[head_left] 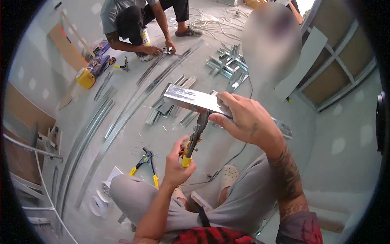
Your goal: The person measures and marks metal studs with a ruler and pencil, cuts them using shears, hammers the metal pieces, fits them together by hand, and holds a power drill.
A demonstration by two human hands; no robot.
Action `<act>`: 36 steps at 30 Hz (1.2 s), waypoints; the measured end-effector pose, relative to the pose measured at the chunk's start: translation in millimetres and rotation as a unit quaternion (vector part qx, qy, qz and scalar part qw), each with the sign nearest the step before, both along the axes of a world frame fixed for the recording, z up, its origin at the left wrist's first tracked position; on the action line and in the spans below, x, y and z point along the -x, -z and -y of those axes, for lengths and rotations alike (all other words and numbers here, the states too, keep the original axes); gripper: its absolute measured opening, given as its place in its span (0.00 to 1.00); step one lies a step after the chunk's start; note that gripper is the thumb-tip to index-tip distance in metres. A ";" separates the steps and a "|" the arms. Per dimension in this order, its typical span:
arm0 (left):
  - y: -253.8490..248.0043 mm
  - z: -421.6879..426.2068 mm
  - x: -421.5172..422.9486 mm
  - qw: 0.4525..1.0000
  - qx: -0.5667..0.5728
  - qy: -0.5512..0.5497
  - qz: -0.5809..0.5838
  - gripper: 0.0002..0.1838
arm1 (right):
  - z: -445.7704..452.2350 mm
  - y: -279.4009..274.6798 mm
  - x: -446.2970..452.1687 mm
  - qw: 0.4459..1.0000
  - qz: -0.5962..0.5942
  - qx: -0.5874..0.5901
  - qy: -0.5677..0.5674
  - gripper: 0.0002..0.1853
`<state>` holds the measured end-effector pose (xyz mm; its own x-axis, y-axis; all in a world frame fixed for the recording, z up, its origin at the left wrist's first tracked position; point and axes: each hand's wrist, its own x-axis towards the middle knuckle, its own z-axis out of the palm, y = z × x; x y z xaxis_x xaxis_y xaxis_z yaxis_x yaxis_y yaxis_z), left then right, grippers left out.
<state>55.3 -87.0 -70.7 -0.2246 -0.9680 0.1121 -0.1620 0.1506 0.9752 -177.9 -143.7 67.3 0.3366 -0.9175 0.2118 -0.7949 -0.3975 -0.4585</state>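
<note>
My right hand (248,118) grips the near end of a shiny metal channel piece (191,97), thumb below and fingers on top. My left hand (178,162) is wrapped round the yellow handles of metal snips (197,132). The dark jaws of the snips meet the lower edge of the channel, close to my right thumb. Whether the jaws have closed on the metal cannot be made out. Below the channel, on the floor, lie short cut channel pieces (162,110). Another yellow-handled tool (145,162) rests on the floor left of my left hand.
Long metal profiles (91,126) run along the floor at the left. A crouching co-worker (134,24) handles metal at the top. More cut pieces (229,63) lie ahead, a yellow bucket (85,78) stands at the left, and a dark cable (233,156) crosses near my feet.
</note>
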 end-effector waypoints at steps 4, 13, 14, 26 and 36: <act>3.1 2.7 -9.0 0.998 -0.039 0.001 0.056 0.28 | -0.4 0.5 -6.1 1.000 -0.003 -0.003 0.001 0.26; -15.8 2.5 -13.6 0.995 0.010 -0.034 0.094 0.13 | -2.5 4.4 -19.4 0.999 0.043 -0.001 0.003 0.23; -12.8 3.3 -13.8 0.994 0.020 -0.037 0.097 0.13 | -2.7 3.8 -20.0 0.999 0.045 -0.012 0.005 0.23; -13.8 7.0 -17.4 0.990 0.053 -0.062 0.118 0.13 | -7.6 7.1 -25.6 0.995 0.089 -0.039 -0.017 0.22; -17.8 1.6 -20.6 0.984 0.026 -0.097 0.144 0.13 | -4.5 8.5 -29.6 0.995 0.064 -0.073 -0.021 0.22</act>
<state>75.8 -88.6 -52.9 -0.0652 -0.9905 0.1210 -0.4608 0.1375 0.8768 -148.3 -139.2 58.9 0.3540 -0.9274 0.1208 -0.7100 -0.3506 -0.6107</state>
